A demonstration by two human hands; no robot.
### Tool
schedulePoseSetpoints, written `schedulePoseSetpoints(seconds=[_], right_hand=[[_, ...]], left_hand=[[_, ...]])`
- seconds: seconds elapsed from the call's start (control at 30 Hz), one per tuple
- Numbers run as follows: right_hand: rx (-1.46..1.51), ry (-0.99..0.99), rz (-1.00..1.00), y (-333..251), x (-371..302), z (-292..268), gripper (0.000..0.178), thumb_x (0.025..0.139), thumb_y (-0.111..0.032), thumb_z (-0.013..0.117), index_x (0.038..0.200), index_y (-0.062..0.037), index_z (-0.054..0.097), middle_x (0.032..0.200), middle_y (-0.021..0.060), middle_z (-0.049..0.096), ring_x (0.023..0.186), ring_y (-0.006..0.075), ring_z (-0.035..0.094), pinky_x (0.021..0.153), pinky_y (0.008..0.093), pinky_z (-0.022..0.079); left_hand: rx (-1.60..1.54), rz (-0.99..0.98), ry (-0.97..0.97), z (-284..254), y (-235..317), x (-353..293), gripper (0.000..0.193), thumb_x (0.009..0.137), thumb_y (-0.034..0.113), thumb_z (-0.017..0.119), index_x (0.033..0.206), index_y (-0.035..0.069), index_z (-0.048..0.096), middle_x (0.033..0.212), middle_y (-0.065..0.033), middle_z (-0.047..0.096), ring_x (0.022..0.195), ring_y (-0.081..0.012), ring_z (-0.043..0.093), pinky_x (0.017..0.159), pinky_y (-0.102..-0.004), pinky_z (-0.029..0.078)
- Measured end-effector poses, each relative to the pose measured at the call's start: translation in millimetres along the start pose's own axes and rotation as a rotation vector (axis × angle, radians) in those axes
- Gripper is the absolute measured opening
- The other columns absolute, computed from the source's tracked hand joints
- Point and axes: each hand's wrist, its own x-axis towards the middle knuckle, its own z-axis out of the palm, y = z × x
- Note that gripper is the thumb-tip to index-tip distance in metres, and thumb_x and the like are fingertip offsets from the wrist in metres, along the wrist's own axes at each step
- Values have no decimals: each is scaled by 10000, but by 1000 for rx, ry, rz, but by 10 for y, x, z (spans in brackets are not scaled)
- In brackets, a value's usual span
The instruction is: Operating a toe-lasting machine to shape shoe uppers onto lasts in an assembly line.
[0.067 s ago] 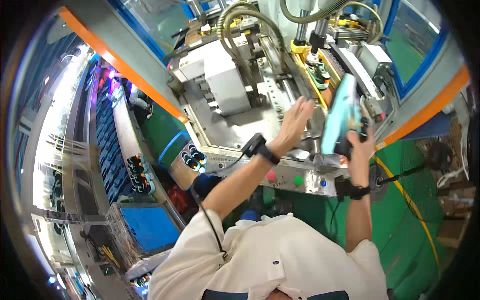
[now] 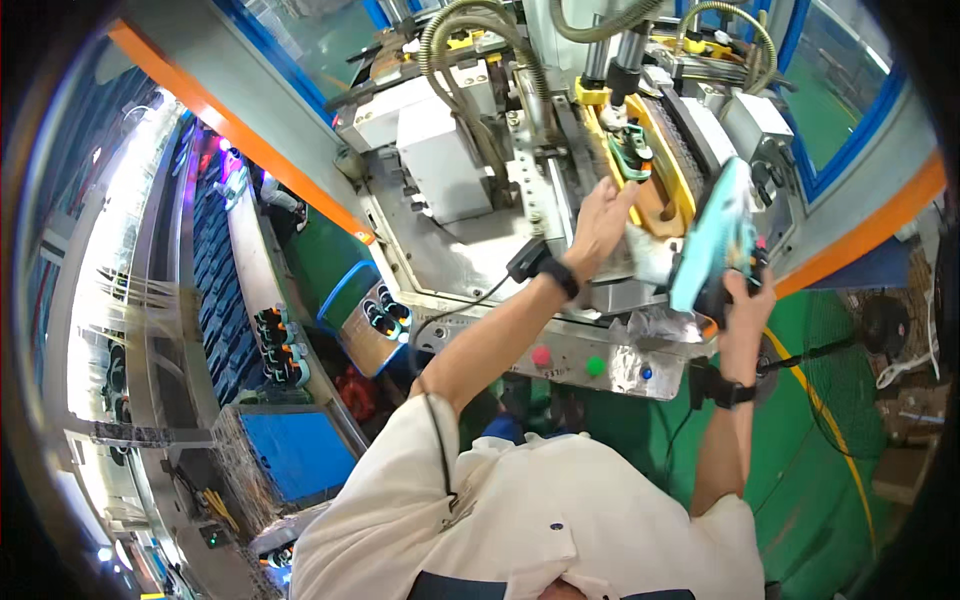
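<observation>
While the grey metal machine (image 2: 475, 240) spreads beyond, shoe and trough slant opposite ways

Its long yellow-walled trough (image 2: 684, 207) runs far left to near right. Just right of its near end, a teal and black shoe (image 2: 708, 250) slants near left to far right, teal side facing left. The right hand (image 2: 746, 300), the nearer, grips its near part; the left hand (image 2: 603, 225), empty with fingers stretched, is left of the trough, contact unclear.
</observation>
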Motion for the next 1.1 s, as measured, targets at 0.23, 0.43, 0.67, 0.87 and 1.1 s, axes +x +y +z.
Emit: schedulePoseSetpoints(seconds=[0.23,0.43,0.67,0.87,1.1], right_hand=[[-98,59,-44,-379,138,-65,512,776,-27,636,1269,16,503,1097,75,580,927,149,578,814,288,493],[-423,49,-205,-404,498,260,485,780,-94,668,1232,33,544,1082,72,597,911,152,573,826,290,474],[-1001,-299,-143,-464,1490,1910,364,744,-225,709,1000,12,605,819,66,583,726,153,555,617,303,451],[-1321,-580,-2,817,1887,3434,454,725,-344,690,1007,9,638,998,200,664,925,320,662,770,390,527],[-1330,-205,-321,2305,1423,4099,347,788,-220,605,1010,13,477,882,228,678,854,368,685,766,455,552]], left_hand=[[495,-95,342,69,-839,1624,772,786,313,696,1290,-145,334,1229,-336,507,1124,-451,532,962,-466,443],[682,-107,442,-520,-1182,2105,594,754,50,634,1253,-110,355,1269,-320,440,1119,-492,497,988,-516,404],[-264,-329,117,-1436,-137,675,190,798,93,683,951,-15,647,821,-40,653,689,-123,594,581,-293,464],[-132,-236,114,-2384,501,-1240,365,871,186,656,1159,-27,586,923,-13,615,782,-76,547,656,-220,443],[-218,-279,745,-2723,750,-2794,399,886,166,652,1206,-38,529,989,-16,632,820,-59,565,668,-183,419]])
